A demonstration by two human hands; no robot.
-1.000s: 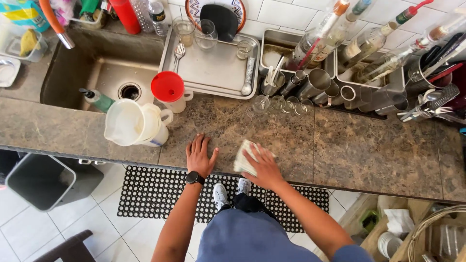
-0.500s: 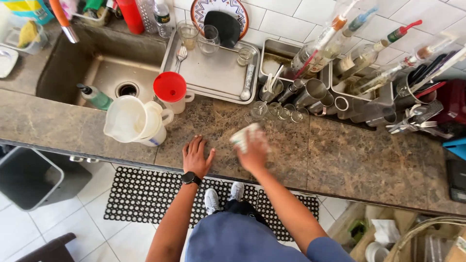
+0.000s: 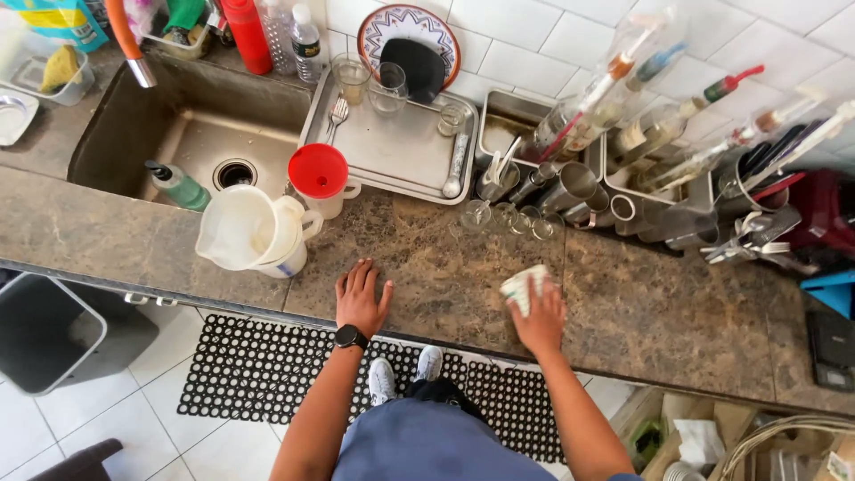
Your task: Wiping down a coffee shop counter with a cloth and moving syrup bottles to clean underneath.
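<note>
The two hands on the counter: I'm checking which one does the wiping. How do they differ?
The left hand lies flat and bare on the stone counter, fingers spread, a black watch at its wrist. The right hand presses a pale cloth and has no watch. Both rest near the counter's front edge.

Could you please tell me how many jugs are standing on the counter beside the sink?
2. A white jug stands at the counter's front edge, near the left hand. A jug with a red lid stands just behind it, beside the metal tray. None seems hidden.
</note>
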